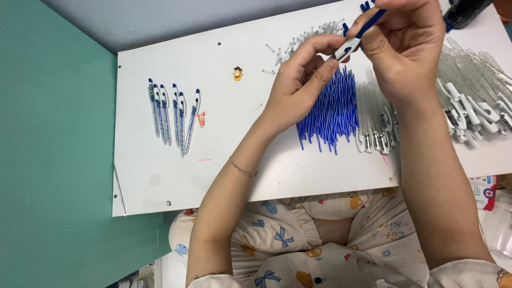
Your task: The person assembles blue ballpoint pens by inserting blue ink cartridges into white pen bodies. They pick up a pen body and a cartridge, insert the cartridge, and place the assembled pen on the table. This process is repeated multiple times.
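My right hand grips a blue and white pen near the top of the head view, above the white board. My left hand pinches the pen's lower white end with thumb and fingers. Beneath my hands lies a pile of blue ink refills. Several finished blue and white pens lie in a row at the left of the board.
The white board rests over my lap. Several white clip parts lie right of the refills, and clear barrels are heaped at the far right. Small springs are scattered at the back. Green floor lies to the left.
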